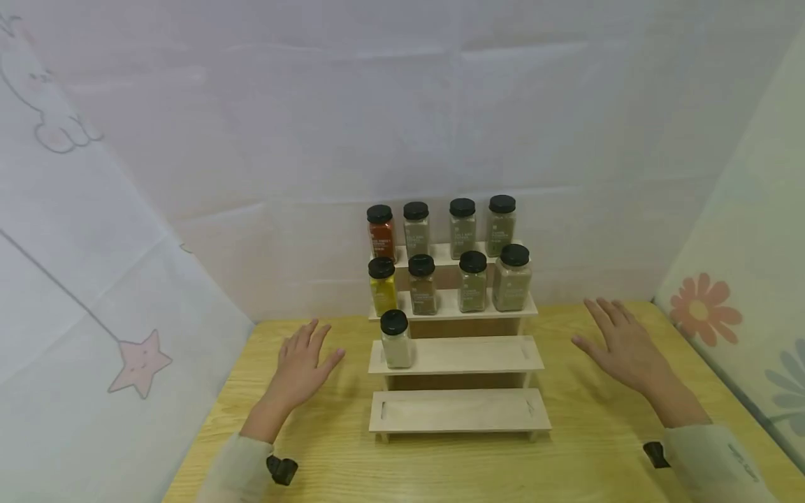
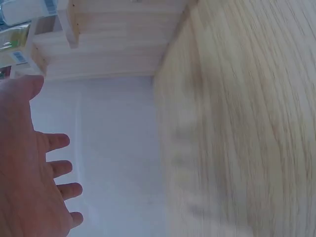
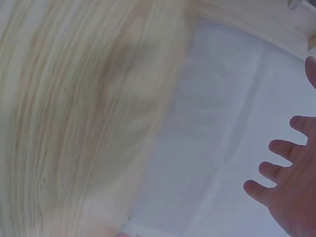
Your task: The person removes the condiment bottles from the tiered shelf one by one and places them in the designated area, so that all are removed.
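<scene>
A pale wooden tiered rack [image 1: 462, 412] stands mid-table, bearing several glass spice jars with black lids. A row on the top tier includes a red-filled jar [image 1: 381, 241]; the tier below holds a yellow-filled jar [image 1: 383, 293] and others. One jar of pale powder [image 1: 397, 349] sits alone at the left end of the third tier. Left of the rack, my left hand [image 1: 300, 370] hovers with fingers spread, holding nothing. My right hand [image 1: 629, 349] is to the rack's right, fingers extended and apart from everything. In the left wrist view, the rack's side [image 2: 113, 39] appears beyond the thumb.
The rack's lowest tier is at the front of the wooden table [image 1: 440, 475]. White cloth [image 1: 314, 140] hangs behind the table. Printed cloth panels flank it, with a pink star [image 1: 140, 363] at left and a red flower [image 1: 704, 309] at right.
</scene>
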`<state>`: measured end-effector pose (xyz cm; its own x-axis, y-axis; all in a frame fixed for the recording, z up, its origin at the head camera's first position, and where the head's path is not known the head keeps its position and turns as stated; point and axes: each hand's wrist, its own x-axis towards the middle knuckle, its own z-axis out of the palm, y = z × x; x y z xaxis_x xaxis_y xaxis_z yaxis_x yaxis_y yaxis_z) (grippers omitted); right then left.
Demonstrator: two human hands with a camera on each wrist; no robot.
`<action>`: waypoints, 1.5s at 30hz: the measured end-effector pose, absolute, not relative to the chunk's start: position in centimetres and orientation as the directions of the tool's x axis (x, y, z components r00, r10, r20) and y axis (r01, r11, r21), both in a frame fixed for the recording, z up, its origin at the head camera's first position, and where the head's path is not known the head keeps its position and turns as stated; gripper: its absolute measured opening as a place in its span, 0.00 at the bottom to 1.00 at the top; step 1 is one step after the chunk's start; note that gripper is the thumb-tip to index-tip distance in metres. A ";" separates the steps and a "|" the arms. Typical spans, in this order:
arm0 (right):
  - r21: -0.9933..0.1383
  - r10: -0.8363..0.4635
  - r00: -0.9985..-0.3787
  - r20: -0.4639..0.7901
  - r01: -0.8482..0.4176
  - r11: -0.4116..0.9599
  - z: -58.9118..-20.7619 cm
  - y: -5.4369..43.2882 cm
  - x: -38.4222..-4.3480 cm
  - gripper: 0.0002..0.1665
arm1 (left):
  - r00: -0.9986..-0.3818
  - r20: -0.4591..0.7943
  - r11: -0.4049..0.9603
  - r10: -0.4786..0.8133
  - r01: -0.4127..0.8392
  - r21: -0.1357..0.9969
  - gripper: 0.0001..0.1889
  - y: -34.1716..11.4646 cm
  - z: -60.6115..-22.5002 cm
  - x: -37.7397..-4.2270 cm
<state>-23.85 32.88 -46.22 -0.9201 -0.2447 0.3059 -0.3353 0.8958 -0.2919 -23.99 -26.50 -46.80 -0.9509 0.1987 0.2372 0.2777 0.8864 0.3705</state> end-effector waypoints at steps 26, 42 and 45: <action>-0.506 -0.200 -0.849 0.489 -0.463 0.728 -42.9 27.6 -21.5 0.38 | -0.980 0.119 0.561 0.157 0.188 0.806 0.30 -22.4 -44.5 -22.3; -0.561 -0.152 -0.747 0.647 -0.602 0.568 -42.2 24.4 -20.7 0.34 | -0.992 0.040 0.298 0.121 0.075 0.952 0.24 -20.2 -45.6 -22.6; -0.563 -0.161 -0.732 0.662 -0.627 0.538 -42.0 23.7 -20.7 0.34 | -0.993 0.012 0.252 0.116 0.042 0.967 0.24 -20.0 -45.9 -23.0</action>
